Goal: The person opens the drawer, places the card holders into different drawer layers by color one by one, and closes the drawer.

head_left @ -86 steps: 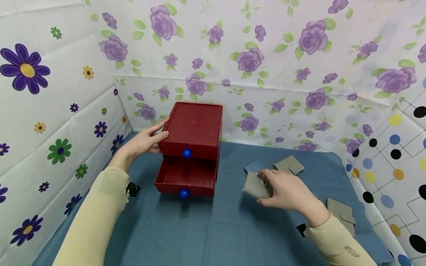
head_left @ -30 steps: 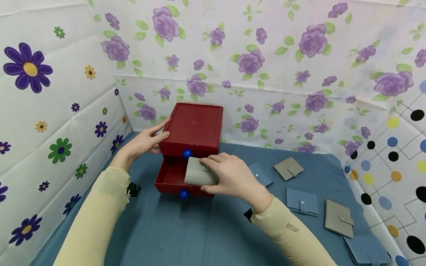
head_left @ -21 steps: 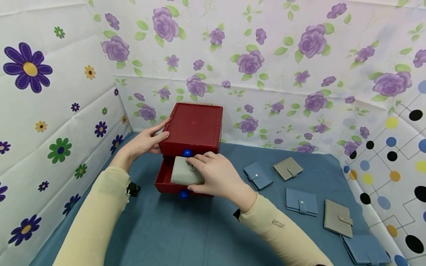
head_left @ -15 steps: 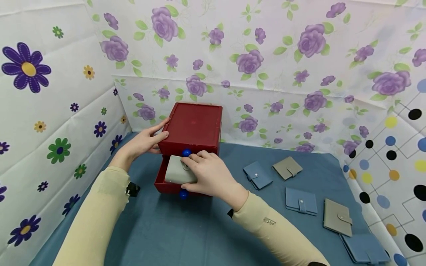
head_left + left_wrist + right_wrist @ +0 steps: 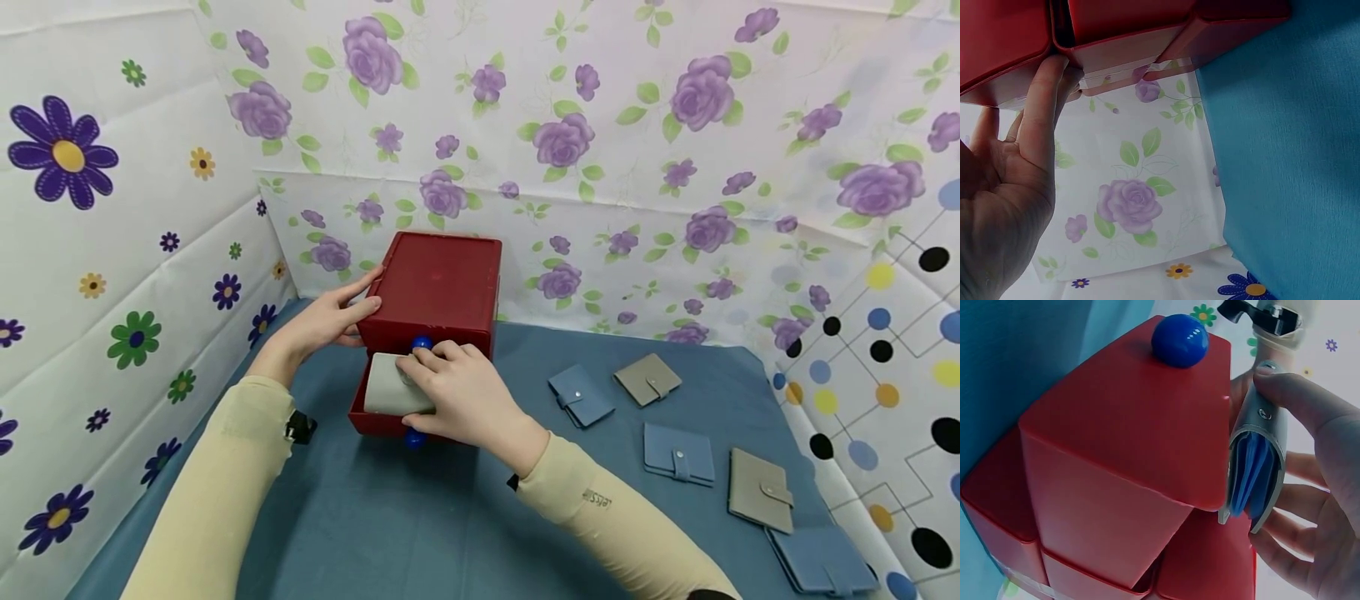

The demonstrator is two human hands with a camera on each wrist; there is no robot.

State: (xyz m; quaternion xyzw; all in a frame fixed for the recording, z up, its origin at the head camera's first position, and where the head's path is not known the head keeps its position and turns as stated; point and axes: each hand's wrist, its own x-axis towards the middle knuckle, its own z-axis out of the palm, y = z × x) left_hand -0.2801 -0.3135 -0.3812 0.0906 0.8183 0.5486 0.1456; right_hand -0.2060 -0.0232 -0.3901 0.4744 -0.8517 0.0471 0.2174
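A light grey card holder (image 5: 390, 387) with a snap strap is in my right hand (image 5: 472, 396). My fingers lie over its top and my thumb is at its lower edge. It sits over the pulled-out lower drawer (image 5: 375, 423) of a red drawer box (image 5: 438, 279). Blue inner sleeves (image 5: 1252, 469) show in its end in the right wrist view. My left hand (image 5: 322, 321) rests against the box's left side, thumb on its top near the front corner. Its fingers (image 5: 1041, 119) reach straight to the side wall. The drawer's inside is mostly hidden.
On the blue cloth (image 5: 465, 533) to the right lie a blue card holder (image 5: 581, 396), a grey one near the back wall, another blue card holder (image 5: 678, 454), a grey card holder (image 5: 760, 492) and a blue one at the front right. Flowered sheets stand behind and left.
My right hand has carried the grey card holder left from above the cloth to the lower drawer, then shifted it further left there. My left hand has stayed on the box.
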